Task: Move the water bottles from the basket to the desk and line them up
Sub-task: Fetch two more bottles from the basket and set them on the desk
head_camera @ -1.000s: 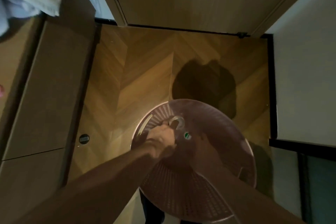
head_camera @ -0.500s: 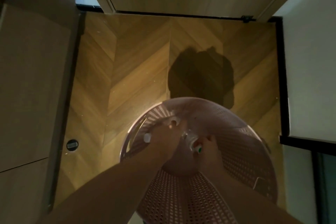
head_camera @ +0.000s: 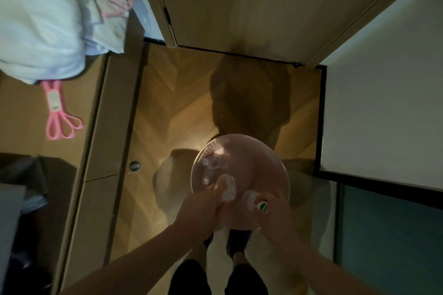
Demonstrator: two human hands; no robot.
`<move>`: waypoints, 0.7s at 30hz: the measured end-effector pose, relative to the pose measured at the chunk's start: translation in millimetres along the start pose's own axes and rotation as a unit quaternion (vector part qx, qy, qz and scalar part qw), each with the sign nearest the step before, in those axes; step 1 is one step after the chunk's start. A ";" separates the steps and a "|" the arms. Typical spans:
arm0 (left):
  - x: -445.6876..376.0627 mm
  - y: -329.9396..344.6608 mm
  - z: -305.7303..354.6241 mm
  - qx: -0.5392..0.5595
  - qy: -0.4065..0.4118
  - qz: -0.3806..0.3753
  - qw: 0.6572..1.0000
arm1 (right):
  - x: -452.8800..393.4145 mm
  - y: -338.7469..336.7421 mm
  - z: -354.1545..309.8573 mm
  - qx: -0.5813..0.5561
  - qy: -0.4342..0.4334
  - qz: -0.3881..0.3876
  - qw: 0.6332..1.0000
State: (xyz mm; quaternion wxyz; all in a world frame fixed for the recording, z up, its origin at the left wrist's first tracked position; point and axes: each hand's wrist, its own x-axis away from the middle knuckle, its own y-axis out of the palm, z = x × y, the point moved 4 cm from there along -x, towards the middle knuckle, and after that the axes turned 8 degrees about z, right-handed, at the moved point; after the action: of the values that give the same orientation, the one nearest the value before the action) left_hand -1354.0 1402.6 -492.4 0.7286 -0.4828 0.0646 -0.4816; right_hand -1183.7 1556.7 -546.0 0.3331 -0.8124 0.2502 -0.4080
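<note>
A: Where do things stand with the bottles?

B: Low in the frame, right of centre, a pink basket (head_camera: 251, 151) sits on the wooden floor. The left hand (head_camera: 201, 211) is curled round a clear bottle (head_camera: 227, 187), and the right hand (head_camera: 278, 211) grips a bottle with a green-marked cap (head_camera: 260, 204). Both bottles sit over the basket's near rim, so I'd judge they are just being lifted out.

A: Anything left inside?

B: At least two more pale caps (head_camera: 205, 161) show in the basket's left part, blurred. I can't count them with certainty.

A: And the desk?

B: The wooden desk (head_camera: 79, 93) runs down the left side of the frame. On it I see only a heap of pale cloth (head_camera: 43, 26) at upper left and a pink clothes hanger (head_camera: 57, 112) below it. No bottle stands on the part that shows.

A: So early days?

B: I'd say so. By my reading nothing is lined up yet; these two still need carrying left to the desk, then the rest fetched and set in a row.
</note>
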 end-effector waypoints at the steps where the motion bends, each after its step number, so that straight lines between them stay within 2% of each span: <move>1: 20.5 -21.0 10.2 -0.008 0.002 0.018 1.000 | 15.4 -23.0 -22.7 -0.006 -0.015 -0.006 1.000; 7: 119.5 -149.0 72.5 0.046 -0.041 0.073 0.995 | 98.0 -124.2 -140.3 0.018 -0.111 -0.050 0.992; 10: 166.7 -179.1 87.4 0.081 -0.091 0.115 0.986 | 130.4 -155.3 -185.7 0.051 -0.162 -0.071 0.983; 13: 209.2 -198.8 92.3 0.056 -0.151 0.167 0.973 | 157.1 -179.1 -215.7 0.062 -0.224 -0.063 0.971; 17: 266.8 -220.1 115.3 0.082 -0.205 0.258 0.941 | 192.2 -202.9 -247.1 0.095 -0.357 -0.084 0.925; 19: 295.2 -225.1 130.8 0.085 -0.237 0.320 0.914 | 202.9 -211.0 -258.0 0.099 -0.366 -0.117 0.918; 21: 330.2 -225.4 144.6 0.101 -0.267 0.376 0.882 | 220.2 -211.3 -267.0 0.132 -0.395 -0.160 0.895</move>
State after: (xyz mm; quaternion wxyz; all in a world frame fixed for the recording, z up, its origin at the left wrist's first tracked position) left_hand -1243.0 1227.2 -121.4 0.8895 -0.4560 -0.0048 -0.0287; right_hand -1257.4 1455.2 -160.4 0.4391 -0.8841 -0.0917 -0.1311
